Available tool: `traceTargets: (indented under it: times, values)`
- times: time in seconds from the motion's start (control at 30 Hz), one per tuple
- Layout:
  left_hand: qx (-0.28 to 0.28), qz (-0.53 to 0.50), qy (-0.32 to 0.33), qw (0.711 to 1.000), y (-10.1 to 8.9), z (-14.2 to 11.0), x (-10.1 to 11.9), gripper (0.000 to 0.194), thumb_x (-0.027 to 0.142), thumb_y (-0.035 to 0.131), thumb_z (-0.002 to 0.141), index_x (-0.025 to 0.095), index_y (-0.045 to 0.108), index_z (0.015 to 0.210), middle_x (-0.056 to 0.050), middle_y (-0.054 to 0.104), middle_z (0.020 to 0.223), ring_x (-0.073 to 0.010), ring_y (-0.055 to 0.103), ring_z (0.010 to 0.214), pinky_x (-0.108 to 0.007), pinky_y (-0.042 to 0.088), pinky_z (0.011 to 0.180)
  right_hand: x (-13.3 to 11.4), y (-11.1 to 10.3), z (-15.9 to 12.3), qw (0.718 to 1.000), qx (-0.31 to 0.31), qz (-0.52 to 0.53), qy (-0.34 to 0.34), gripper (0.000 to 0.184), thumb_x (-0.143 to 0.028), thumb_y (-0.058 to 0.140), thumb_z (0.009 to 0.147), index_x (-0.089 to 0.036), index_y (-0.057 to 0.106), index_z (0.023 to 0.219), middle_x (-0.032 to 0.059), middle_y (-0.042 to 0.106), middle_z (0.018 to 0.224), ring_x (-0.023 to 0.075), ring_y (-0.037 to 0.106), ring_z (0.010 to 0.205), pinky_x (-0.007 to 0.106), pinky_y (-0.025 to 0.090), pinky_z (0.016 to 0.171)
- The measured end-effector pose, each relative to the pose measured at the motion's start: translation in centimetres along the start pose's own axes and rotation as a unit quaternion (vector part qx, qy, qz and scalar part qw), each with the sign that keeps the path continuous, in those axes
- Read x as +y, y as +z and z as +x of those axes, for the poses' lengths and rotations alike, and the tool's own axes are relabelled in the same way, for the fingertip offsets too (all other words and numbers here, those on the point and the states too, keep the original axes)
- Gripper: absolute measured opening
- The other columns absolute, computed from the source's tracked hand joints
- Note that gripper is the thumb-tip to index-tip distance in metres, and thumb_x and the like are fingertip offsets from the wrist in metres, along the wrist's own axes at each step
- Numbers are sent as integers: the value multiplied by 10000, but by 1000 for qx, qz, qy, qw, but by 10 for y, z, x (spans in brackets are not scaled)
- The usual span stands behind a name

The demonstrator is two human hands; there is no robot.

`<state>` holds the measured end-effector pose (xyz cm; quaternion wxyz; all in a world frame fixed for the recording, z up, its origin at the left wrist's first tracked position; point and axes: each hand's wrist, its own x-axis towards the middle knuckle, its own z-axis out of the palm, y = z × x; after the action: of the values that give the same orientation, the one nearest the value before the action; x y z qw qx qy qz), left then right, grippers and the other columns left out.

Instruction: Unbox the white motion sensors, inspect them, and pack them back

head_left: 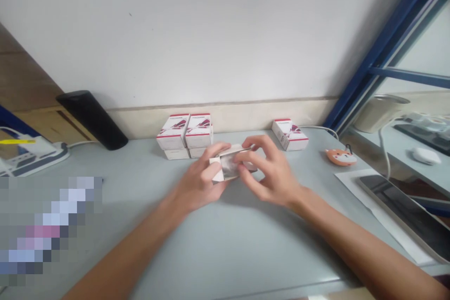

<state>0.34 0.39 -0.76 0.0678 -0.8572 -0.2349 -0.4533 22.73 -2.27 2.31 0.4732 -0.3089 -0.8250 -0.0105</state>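
A small white cardboard box (217,174), its top open, is in my left hand (206,180) above the middle of the desk. The left fingers and thumb wrap its left end. Inside the box shows a shiny, greyish clear plastic bag (229,167); what the bag contains cannot be made out. My right hand (270,168) is at the box's right end. Its thumb and a fingertip come close together on the bag at the opening, while the index finger bends over the far edge.
Stacked white-and-red boxes (198,130) stand by the wall, with a single similar box (290,135) farther right. An orange animal-faced case (340,156), a dark tablet-like slab (404,211) and a blue metal frame (379,56) are at right. A black cylinder (93,119) leans at left.
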Motion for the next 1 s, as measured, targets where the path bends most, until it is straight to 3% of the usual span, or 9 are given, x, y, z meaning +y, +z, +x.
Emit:
traceTargets:
  times: [0.17,0.27,0.37,0.47,0.57,0.67,0.73,0.87,1.0]
  values:
    - [29,36,34,998,-8,9,6,495,133,792,854,290,465,1190,-148,630,1334,-284,714,1181,-435,662,891,13,-1,2,996,66,-12,51,296,-99,502,951,-282,693,1083,86,570,1128,212,625,926,413,560,850]
    - [46,79,85,992,-13,14,6,553,152,820,834,302,479,1243,-147,649,1341,-280,715,1171,-438,654,887,23,2,1,994,52,-52,79,288,-131,512,972,-291,727,1076,95,592,1139,240,627,989,422,556,851]
    - [26,114,122,986,-15,13,4,520,113,795,839,277,537,1260,-166,655,1380,-296,694,1226,-468,628,948,27,7,-2,991,18,-59,120,188,-267,594,995,-297,752,1092,107,620,1187,284,616,1092,459,550,898]
    - [-14,133,148,980,-14,6,2,502,86,739,871,275,571,1305,-172,625,1457,-312,650,1312,-477,614,984,27,14,-4,980,-19,20,196,172,-397,663,975,-296,784,1045,100,630,1243,298,589,1195,474,531,971]
    - [-71,136,153,976,-10,2,2,537,59,657,907,324,574,1367,-131,600,1510,-304,609,1374,-495,591,1039,30,22,-6,946,-31,137,293,179,-410,709,923,-263,800,966,87,647,1226,269,601,1193,433,522,988]
    - [-117,108,130,979,-1,14,2,543,46,592,940,327,573,1404,-134,626,1472,-299,618,1357,-515,567,1065,44,24,-4,913,-20,198,356,168,-366,715,865,-212,782,867,79,663,1139,220,665,1045,380,538,927]
    - [-137,68,98,983,7,31,0,514,69,563,976,308,560,1431,-146,640,1439,-286,628,1337,-500,558,1069,58,18,-2,909,-1,189,371,157,-341,697,848,-201,765,828,68,671,1078,207,677,975,381,535,920]
    - [-170,-8,14,985,22,68,-9,475,226,584,1021,315,518,1483,-108,629,1466,-255,666,1286,-419,560,1055,80,-11,5,942,73,37,326,99,-270,666,840,-218,743,807,64,693,1073,247,659,1055,421,501,971]
    - [-234,-57,-114,964,25,101,-14,667,365,687,947,364,427,1561,-52,595,1538,-281,659,1299,-396,543,1048,87,-40,8,947,101,-131,276,151,-243,593,886,-233,740,855,77,689,1232,273,676,1064,412,519,834]
